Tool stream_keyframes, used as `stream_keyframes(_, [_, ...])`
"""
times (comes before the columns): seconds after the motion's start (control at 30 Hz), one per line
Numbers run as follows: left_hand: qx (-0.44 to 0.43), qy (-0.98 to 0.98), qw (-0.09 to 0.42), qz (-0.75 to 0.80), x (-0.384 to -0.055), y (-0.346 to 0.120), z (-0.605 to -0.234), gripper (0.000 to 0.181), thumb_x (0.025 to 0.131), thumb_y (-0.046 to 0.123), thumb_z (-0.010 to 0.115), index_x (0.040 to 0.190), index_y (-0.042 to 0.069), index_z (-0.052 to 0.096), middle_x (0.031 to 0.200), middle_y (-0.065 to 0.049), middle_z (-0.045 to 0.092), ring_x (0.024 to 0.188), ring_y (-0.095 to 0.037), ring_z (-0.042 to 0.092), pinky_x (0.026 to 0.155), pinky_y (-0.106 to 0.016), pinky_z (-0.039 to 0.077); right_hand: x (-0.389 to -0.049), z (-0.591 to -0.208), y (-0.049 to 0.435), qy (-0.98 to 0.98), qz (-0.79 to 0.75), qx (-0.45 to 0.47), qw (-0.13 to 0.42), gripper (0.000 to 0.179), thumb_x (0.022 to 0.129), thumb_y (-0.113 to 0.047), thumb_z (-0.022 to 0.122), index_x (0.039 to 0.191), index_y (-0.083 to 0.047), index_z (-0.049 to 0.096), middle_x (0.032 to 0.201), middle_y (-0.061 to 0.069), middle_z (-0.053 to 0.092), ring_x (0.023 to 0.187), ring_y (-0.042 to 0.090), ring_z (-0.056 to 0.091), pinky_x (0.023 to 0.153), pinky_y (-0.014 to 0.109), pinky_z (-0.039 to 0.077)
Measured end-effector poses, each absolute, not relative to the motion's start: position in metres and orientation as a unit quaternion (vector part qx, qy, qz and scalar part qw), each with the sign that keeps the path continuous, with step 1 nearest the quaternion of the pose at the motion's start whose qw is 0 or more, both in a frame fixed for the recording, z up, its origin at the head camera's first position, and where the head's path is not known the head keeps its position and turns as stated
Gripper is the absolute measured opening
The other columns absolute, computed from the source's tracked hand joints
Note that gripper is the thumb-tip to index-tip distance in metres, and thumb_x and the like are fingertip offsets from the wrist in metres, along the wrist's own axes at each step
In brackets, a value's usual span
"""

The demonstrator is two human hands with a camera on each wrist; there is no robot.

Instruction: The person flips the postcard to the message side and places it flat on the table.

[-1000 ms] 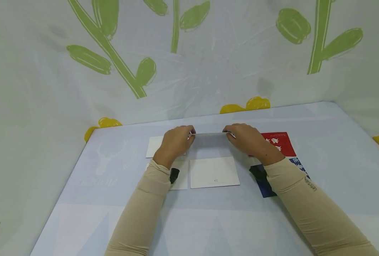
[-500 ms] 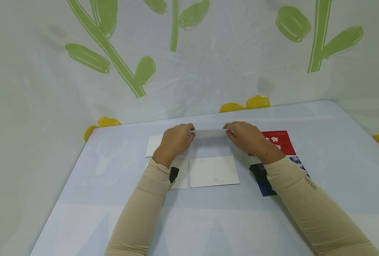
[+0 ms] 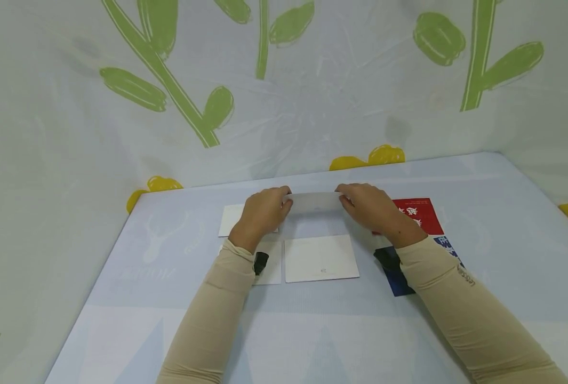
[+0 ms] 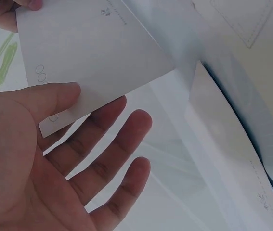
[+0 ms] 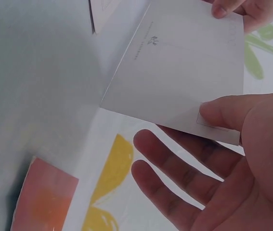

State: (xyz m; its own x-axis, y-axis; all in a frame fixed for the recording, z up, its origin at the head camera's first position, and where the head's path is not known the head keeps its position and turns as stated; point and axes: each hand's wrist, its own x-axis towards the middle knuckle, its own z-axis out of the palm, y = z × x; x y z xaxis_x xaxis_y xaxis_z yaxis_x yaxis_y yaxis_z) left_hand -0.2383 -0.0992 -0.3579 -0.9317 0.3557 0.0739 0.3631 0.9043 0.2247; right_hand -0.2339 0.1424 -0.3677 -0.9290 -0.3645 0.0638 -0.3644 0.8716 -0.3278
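Near the table's far side, my left hand [image 3: 263, 214] and right hand [image 3: 372, 210] hold a white postcard [image 3: 314, 201] between them, raised off the surface. In the left wrist view, the thumb and forefinger pinch one corner of the postcard [image 4: 88, 53], beside a row of small circles; the other fingers extend loosely. From the right wrist, the thumb presses on the printed stamp box of the postcard [image 5: 179, 72], with fingers behind it. Below the hands lies a flat white card [image 3: 321, 258] with a tiny print near its lower edge.
More white cards lie at left, one [image 3: 231, 217] behind the left wrist and another [image 3: 273, 269] partly under that forearm. A red card [image 3: 425, 213] and a blue card [image 3: 399, 280] with white characters lie at right, partly covered by the right arm. A patterned curtain [image 3: 312, 117] rises behind the table.
The postcard has tilted from nearly edge-on to showing more of its face to the head view, its far edge rising slightly. Both hands stay almost in place, still holding it.
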Motion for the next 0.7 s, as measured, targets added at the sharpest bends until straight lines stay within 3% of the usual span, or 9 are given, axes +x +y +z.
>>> stream_keyframes(0.37, [-0.176,-0.976,0.015,-0.127,-0.2385,-0.0995,-0.3588,0.03,0.103,0.025,0.055,0.127,0.008,0.062,0.097,-0.005,0.075,0.073,-0.016,0.066,0.063,-0.033,0.054,-0.2325,-0.3673,0.1425,0.966,-0.179,-0.184,-0.011,0.037,0.1,-0.017,0.06,0.135,-0.006,0.058,0.127,0.016,0.068,0.108,0.031,0.066,0.097,0.049,0.054])
stream_keyframes(0.7, [-0.182,-0.975,0.019,-0.129,-0.2395,-0.1,-0.3606,0.034,0.103,0.025,0.056,0.131,0.006,0.058,0.076,-0.003,0.068,0.059,-0.015,0.055,0.053,-0.029,0.044,-0.232,-0.3661,0.1428,0.967,-0.182,-0.18,-0.005,0.041,0.1,-0.018,0.061,0.138,-0.006,0.054,0.119,0.016,0.069,0.088,0.026,0.064,0.076,0.036,0.06])
